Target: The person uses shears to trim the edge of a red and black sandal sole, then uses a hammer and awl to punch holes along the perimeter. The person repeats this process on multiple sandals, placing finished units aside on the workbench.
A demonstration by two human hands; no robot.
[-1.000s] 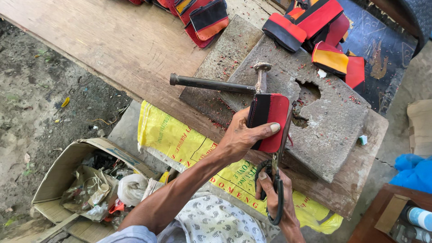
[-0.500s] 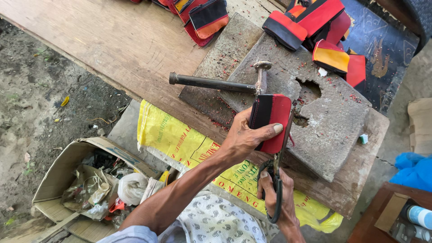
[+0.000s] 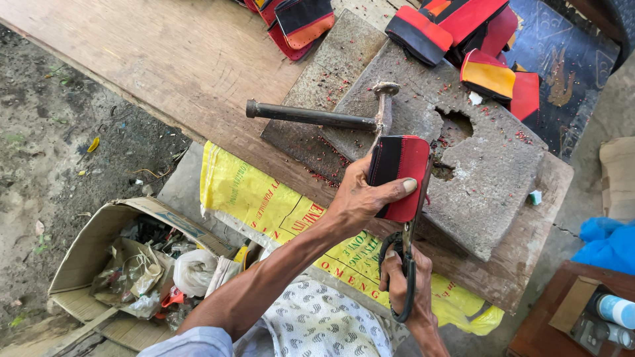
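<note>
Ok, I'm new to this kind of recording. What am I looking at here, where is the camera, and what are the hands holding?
There is no machine, only a person's two bare hands, filmed from a camera on their head looking down. The left hand grips a red and black fabric piece. The right hand works black-handled scissors at its lower edge. Beneath is a grey stone slab on a wooden plank, with a hammer lying on it. More red, black and orange pieces are piled behind.

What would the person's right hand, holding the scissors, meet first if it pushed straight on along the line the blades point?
The right hand points its scissors up at the red and black pouch in the left hand; that pouch comes first, probably.
</note>
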